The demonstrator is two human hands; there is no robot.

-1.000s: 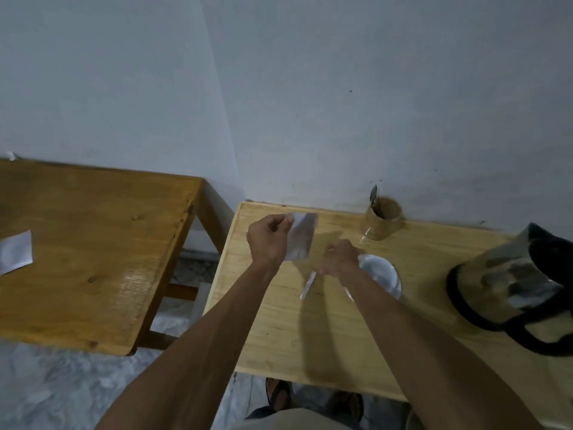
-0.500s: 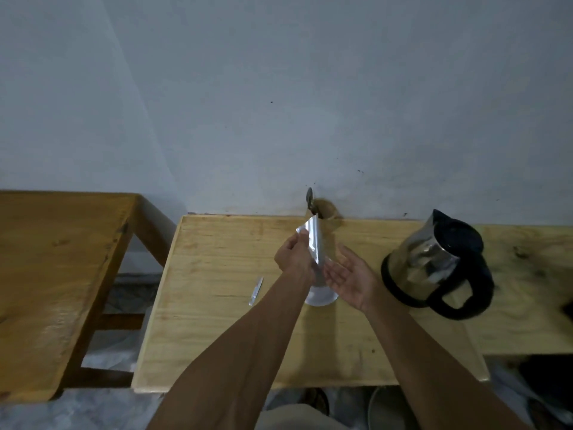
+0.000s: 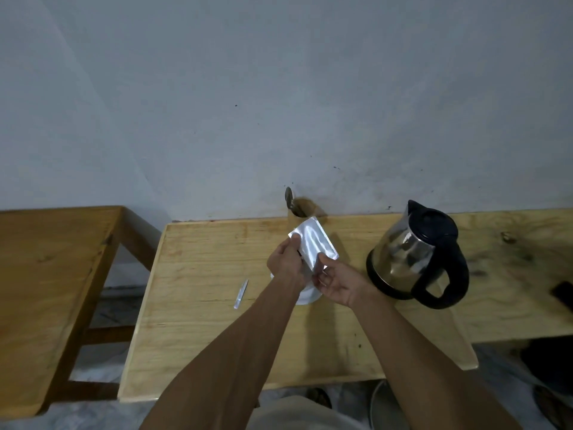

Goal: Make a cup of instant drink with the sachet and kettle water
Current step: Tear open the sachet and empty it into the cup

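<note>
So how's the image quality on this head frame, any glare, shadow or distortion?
Head view: dim, flat light; glare on the sachet and kettle; both forearms cast soft shadows on the table; wide-angle bending curves the wall corner and table edges; overall slightly soft.

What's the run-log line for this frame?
stage: sachet over white cup | left hand: grip on sachet | right hand: grip on sachet | kettle: untouched | torn strip: on table
</note>
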